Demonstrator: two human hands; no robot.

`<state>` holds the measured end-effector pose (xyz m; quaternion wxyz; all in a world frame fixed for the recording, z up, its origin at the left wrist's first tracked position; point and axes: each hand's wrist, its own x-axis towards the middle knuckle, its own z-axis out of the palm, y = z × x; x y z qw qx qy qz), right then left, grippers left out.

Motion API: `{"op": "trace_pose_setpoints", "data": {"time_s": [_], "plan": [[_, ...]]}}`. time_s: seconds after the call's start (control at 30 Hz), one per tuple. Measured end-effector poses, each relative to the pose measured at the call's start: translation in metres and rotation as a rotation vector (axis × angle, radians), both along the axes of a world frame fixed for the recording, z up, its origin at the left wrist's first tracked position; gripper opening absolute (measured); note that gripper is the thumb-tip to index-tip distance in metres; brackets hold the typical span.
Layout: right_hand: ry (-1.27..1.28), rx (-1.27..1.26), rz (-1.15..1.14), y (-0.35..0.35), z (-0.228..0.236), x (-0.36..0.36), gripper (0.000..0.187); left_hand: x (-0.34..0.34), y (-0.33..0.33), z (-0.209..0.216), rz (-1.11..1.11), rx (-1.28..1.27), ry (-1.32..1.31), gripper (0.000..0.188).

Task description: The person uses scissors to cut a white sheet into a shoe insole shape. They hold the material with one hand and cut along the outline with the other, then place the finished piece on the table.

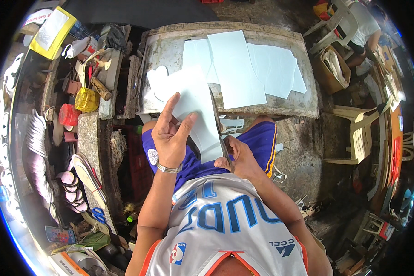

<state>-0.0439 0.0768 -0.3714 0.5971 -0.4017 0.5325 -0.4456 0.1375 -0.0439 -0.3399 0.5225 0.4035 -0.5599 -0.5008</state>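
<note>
A white sheet [191,89] with a curved lower edge is held over my lap. My left hand [169,138] grips its left side, with thumb and forefinger spread across the top face and the other fingers partly hidden. My right hand [242,158] is closed at the sheet's lower right corner, around a long dark tool [220,126] that runs along the sheet's right edge. Its kind is not clear. On the low worktable ahead lie a rectangular white sheet [237,69] and a white sheet with curved outlines [276,69], overlapping. White cut pieces [157,82] rest at the table's left side.
The worn worktable [290,103] stands before my knees. At left, a cluttered bench holds blue-handled scissors [98,215], sandal soles [88,177], a red container [69,114] and a phone [60,235]. A plastic chair [354,135] and cardboard box [332,71] stand right; another person [365,27] sits beyond.
</note>
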Motion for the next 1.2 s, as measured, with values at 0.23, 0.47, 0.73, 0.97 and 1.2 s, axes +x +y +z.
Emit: {"op": "trace_pose_setpoints", "data": {"time_s": [0.23,0.47,0.73,0.97,1.2], "plan": [[-0.051,0.019,-0.052,-0.001,0.005,0.004,0.067,0.001,-0.002,-0.002,-0.005,-0.037,-0.023,0.069],[0.054,0.055,-0.066,0.002,0.008,0.001,0.057,0.005,-0.003,-0.002,-0.021,-0.067,-0.025,0.07],[0.075,0.075,-0.062,0.005,0.004,-0.001,0.048,0.007,0.0,0.011,-0.066,-0.006,-0.016,0.068],[0.156,0.092,-0.06,0.007,0.007,-0.004,0.045,0.009,-0.004,0.013,-0.097,-0.048,-0.011,0.067],[0.126,0.101,-0.061,0.008,0.014,-0.004,0.044,0.011,-0.006,0.016,-0.096,-0.061,-0.043,0.069]]}}
